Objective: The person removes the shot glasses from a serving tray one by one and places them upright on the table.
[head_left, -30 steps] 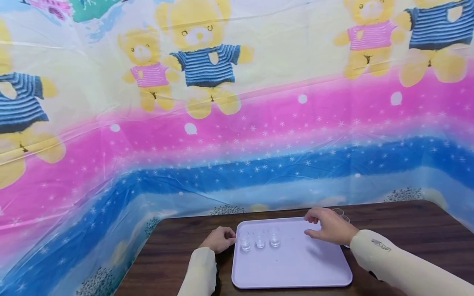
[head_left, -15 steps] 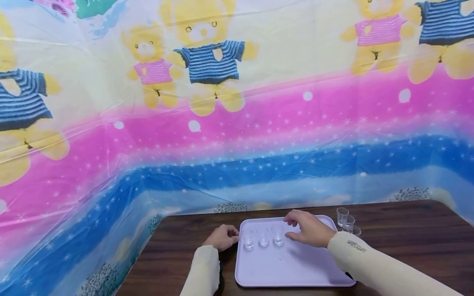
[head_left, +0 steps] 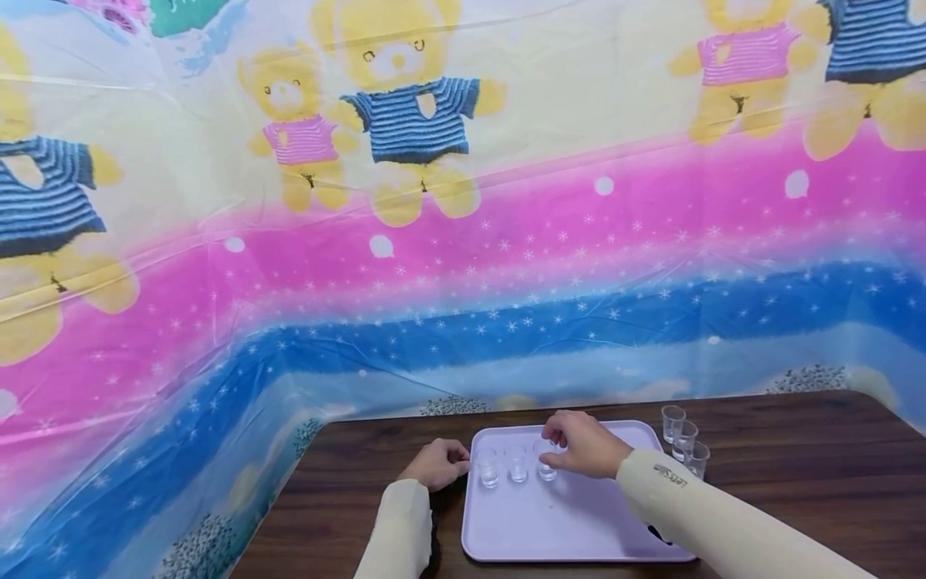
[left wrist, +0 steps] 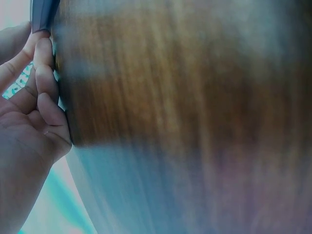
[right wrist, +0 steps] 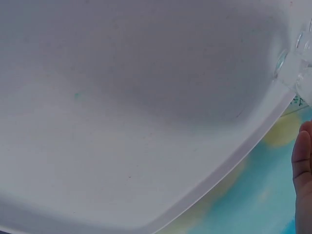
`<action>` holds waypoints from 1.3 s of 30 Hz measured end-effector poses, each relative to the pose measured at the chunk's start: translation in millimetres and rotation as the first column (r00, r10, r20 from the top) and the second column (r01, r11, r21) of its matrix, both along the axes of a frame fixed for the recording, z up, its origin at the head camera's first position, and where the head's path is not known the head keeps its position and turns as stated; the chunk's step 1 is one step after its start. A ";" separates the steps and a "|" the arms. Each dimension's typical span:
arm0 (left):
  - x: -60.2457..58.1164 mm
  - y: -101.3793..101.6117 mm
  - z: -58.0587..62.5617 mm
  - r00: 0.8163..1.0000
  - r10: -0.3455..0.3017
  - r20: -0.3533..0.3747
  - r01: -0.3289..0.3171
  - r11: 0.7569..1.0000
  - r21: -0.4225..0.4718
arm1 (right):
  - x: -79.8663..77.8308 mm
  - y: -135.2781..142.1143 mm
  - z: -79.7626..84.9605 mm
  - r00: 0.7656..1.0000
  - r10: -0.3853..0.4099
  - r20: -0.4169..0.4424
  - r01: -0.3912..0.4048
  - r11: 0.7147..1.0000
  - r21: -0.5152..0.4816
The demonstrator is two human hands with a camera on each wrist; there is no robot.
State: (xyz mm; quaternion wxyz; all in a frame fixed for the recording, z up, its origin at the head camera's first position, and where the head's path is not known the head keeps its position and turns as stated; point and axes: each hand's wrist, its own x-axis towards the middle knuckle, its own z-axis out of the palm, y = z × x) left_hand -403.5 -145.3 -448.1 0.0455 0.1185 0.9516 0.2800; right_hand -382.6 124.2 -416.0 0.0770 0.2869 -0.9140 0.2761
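Note:
A lilac tray [head_left: 579, 555] lies on the table. Near its left side, three small clear shot glasses stand in a row: the left glass [head_left: 489, 473], the middle glass [head_left: 517, 468] and the right glass [head_left: 547, 473]. My left hand [head_left: 437, 464] pinches the tray's left edge; the left wrist view shows curled fingers [left wrist: 46, 78] below a dark piece of that edge. My right hand [head_left: 584, 445] reaches over the tray, thumb and fingers parted about the right glass. In the right wrist view its fingers [right wrist: 302, 151] look apart from the glasses; contact on the thumb side is hidden.
Three more shot glasses [head_left: 684, 441] stand on the dark wooden table [head_left: 788, 458], just beyond the tray's right edge. A printed cloth [head_left: 535, 354] with bears hangs behind the table and along its left side.
My right hand has moved left across the tray from its right side to the right glass. That uncovers the glasses beyond the tray. The left hand stays at the tray's edge.

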 end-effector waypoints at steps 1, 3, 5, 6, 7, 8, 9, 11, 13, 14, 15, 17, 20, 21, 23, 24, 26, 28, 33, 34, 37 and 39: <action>0.0 0.9 -0.1 1.000 0.002 0.005 -0.002 1.000 0.001 | -0.2 0.6 -0.4 1.000 -0.002 0.004 0.002 1.000 0.000; 0.5 2.3 0.0 1.000 0.000 0.009 0.000 1.000 0.006 | -0.8 2.5 -1.7 1.000 -0.008 0.018 0.008 1.000 0.005; 0.7 2.8 -1.0 1.000 -0.008 0.009 0.008 1.000 0.011 | -1.1 5.4 -2.9 0.999 -0.016 0.037 0.016 1.000 0.012; 1.1 2.7 -1.3 1.000 -0.013 0.008 0.013 1.000 0.014 | -1.2 7.2 -3.6 0.999 -0.017 0.046 0.017 1.000 0.014; 1.3 2.5 -1.6 1.000 -0.018 0.008 0.018 1.000 0.016 | -0.9 9.0 -3.7 0.998 -0.022 0.055 0.021 1.000 0.018; 1.4 2.1 -2.0 1.000 -0.024 0.005 0.024 1.000 0.018 | -0.5 11.0 -3.5 0.998 -0.025 0.062 0.024 1.000 0.019; 1.5 1.7 -2.4 1.000 -0.028 0.003 0.027 0.999 0.019 | 0.1 13.1 -3.0 0.998 -0.029 0.063 0.028 0.999 0.019; 1.7 0.7 -2.7 0.999 -0.036 -0.007 0.036 0.999 0.022 | 1.9 17.5 -1.0 0.998 -0.030 0.064 0.029 0.999 0.012; 2.0 0.1 -2.4 0.999 -0.035 -0.009 0.035 0.999 0.027 | 4.0 22.1 1.4 0.998 -0.035 0.058 0.035 0.999 0.010; 2.1 -0.1 -2.6 0.999 -0.034 -0.008 0.034 0.999 0.028 | 4.9 24.8 2.2 0.998 -0.039 0.051 0.039 0.999 0.012; 2.3 -0.3 -2.5 0.999 -0.033 -0.007 0.033 0.999 0.028 | 5.9 27.6 3.0 0.998 -0.045 0.047 0.045 0.999 0.014; 2.1 -0.9 -3.3 1.000 -0.030 -0.001 0.030 0.999 0.029 | 7.5 34.2 4.3 0.998 -0.055 0.037 0.055 0.998 0.018; 0.6 -1.6 -5.4 0.999 -0.032 0.000 0.032 0.999 0.026 | 9.4 46.6 6.0 0.997 -0.074 0.029 0.073 0.997 0.023; 0.1 -1.9 -5.7 0.999 -0.034 -0.001 0.034 0.999 0.025 | 9.8 51.3 6.5 0.996 -0.080 0.029 0.080 0.997 0.024; -0.9 -2.2 -6.3 0.999 -0.038 -0.001 0.038 0.999 0.025 | 10.5 61.2 7.6 0.995 -0.092 0.031 0.091 0.996 0.022; -1.2 -2.1 -6.4 0.999 -0.040 -0.001 0.040 0.999 0.026 | 10.7 66.2 8.0 0.994 -0.101 0.032 0.100 0.995 0.025; -1.6 -2.2 -5.9 0.999 -0.042 -0.002 0.042 0.999 0.029 | 11.0 76.1 8.8 0.992 -0.120 0.034 0.119 0.992 0.032; -1.8 -2.1 -5.4 0.999 -0.041 0.000 0.041 0.999 0.030 | 11.3 85.8 9.0 0.990 -0.135 0.035 0.133 0.990 0.045; -2.2 -1.6 -4.9 0.999 -0.040 0.005 0.039 0.999 0.025 | 14.5 106.8 10.8 0.988 -0.150 0.021 0.148 0.986 0.081; -2.2 -1.5 -4.8 0.999 -0.040 0.005 0.040 0.999 0.025 | 15.6 110.2 11.7 0.989 -0.146 0.017 0.144 0.986 0.087; -1.9 -1.4 -3.6 0.999 -0.044 0.004 0.044 0.998 0.034 | 19.2 118.9 14.0 0.991 -0.137 -0.003 0.136 0.984 0.113; -1.9 -1.6 -3.2 0.999 -0.049 -0.001 0.049 0.998 0.037 | 21.5 123.5 15.4 0.992 -0.127 -0.011 0.127 0.984 0.124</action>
